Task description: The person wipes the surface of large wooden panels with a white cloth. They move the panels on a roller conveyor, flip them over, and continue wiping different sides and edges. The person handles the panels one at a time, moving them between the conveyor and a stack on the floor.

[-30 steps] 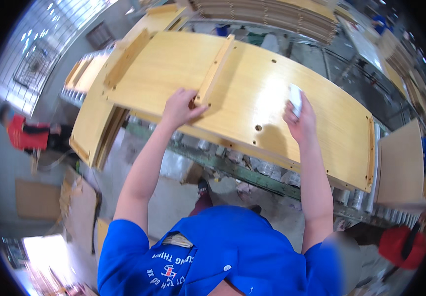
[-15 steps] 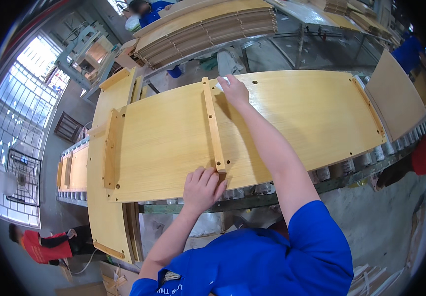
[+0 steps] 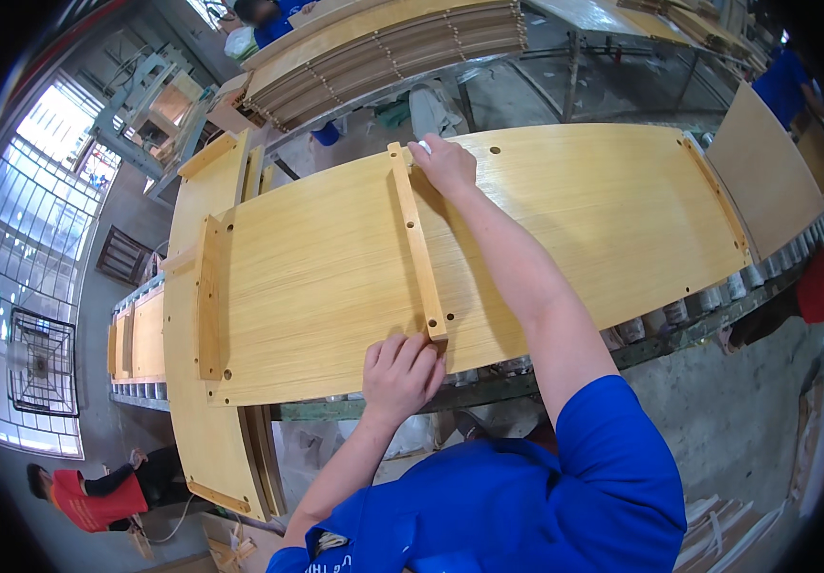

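A long, pale yellow wooden panel [image 3: 307, 277] lies before me with a narrow wooden strip [image 3: 417, 239] standing across its middle. My left hand [image 3: 399, 377] is at the near edge, its fingers curled against the panel edge and the strip's near end; what sits under the fingertips is hidden. At the far edge, just right of the strip's far end, my right hand [image 3: 450, 167] is closed around a small white thing, mostly covered by the fingers. More strips, a left one [image 3: 208, 296] and a right one [image 3: 715, 199], cross the panel near its ends. Dark holes dot the panel.
Rollers [image 3: 674, 312] on a green-framed conveyor carry the panel. Another panel [image 3: 206, 449] lies crosswise beneath its left end. Stacked boards [image 3: 393, 57] stand beyond, and a plain board [image 3: 765, 177] leans at right. One person in red [image 3: 101, 497] is at lower left; others in blue are farther off.
Both hands remain at the same ends of the middle strip. The right hand has shifted slightly left, closer to the strip. The whole view has tilted a little.
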`<state>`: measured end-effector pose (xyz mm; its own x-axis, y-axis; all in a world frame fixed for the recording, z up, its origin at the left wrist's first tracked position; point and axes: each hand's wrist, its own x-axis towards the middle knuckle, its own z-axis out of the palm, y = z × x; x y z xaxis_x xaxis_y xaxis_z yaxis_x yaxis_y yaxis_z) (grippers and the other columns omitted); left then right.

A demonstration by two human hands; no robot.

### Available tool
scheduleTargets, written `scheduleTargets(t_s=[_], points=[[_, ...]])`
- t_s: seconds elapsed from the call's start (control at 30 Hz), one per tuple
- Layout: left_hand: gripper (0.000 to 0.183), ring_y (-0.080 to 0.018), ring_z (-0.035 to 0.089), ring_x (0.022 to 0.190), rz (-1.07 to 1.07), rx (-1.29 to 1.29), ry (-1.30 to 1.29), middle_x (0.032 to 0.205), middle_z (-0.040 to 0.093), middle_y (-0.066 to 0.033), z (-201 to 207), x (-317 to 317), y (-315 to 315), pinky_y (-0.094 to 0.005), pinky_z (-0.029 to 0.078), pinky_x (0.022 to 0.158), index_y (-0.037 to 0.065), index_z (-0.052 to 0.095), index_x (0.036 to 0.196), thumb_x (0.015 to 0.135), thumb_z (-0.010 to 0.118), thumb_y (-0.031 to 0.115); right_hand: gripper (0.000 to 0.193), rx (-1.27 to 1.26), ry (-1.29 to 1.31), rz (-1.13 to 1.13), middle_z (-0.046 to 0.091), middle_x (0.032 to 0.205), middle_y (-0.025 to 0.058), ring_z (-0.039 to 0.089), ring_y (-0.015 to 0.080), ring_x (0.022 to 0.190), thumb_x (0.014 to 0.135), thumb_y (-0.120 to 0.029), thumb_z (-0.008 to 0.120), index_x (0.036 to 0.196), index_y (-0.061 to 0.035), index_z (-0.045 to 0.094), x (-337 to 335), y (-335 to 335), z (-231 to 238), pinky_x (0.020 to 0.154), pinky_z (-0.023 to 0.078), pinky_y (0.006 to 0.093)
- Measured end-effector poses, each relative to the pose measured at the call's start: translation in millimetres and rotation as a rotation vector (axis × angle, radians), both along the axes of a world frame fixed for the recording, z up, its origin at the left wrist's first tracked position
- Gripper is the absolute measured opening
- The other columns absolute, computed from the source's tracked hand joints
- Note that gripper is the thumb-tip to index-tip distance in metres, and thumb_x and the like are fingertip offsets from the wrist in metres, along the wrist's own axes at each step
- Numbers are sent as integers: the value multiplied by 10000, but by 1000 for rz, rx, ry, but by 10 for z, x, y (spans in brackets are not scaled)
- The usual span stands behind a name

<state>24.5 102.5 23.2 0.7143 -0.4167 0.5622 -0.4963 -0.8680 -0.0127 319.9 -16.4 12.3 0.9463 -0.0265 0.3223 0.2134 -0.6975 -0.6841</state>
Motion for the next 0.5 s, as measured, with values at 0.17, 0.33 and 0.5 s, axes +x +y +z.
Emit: scheduleTargets(t_s=[0.17,0.33,0.5], points=[[122,-185,550,848,8,-6,-10,908,595,-2,9,-3,-18,-329,393,751,122,586,783,730,674,188,440,-1,13,-12,665,806,147,633,349,790,864,-538,459,873,-125,612,-3,-24,5,674,472,444],[139,-221,564,838,0,-33,-7,903,611,-23,3,5,-28,-352,409,751,104,618,814,706,693,149,426,36,12,9,666,805,149,636,344,785,860,-523,467,895,-130,626,-158,-84,-18,681,478,443],[148,-230,570,831,24,-45,-40,896,623,-32,-22,7,0,-360,407,758,93,609,841,712,676,119,389,25,-9,76,666,779,149,642,335,760,860,-479,485,892,-121,633,-481,-153,-40,664,490,440]])
